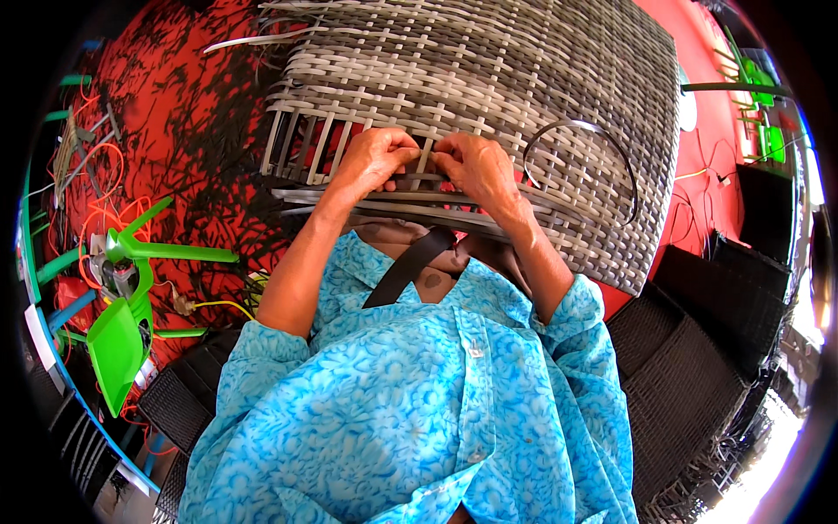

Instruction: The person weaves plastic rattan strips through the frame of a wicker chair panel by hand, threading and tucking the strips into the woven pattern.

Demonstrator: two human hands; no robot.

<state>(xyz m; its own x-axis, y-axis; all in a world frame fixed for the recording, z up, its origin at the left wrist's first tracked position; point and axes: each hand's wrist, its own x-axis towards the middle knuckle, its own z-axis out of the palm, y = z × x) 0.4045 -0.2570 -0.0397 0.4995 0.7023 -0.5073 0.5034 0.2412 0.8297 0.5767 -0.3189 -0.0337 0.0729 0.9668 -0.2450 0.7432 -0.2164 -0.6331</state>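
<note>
A large woven panel [489, 61] of flat grey plastic strips lies in front of me. Along its near left edge, an unwoven gap shows bare upright strips [321, 150] with red behind them. My left hand [377, 162] is over this gap, fingers curled and pinched on a flat weaving strip. Close by on the right, my right hand [480, 170] pinches the strips too, thumb and forefinger together. The fingers partly hide what they grip. A thin dark loose strip [630, 162] loops over the weave beyond my right hand. Several long loose strips [384, 207] run along the near edge.
Dark strip scraps [188, 131] litter the red floor at left. A green fan [131, 262] with orange cords stands there. Black woven pieces [698, 341] are stacked at right. Loose strip ends [262, 39] stick out from the panel's far left side.
</note>
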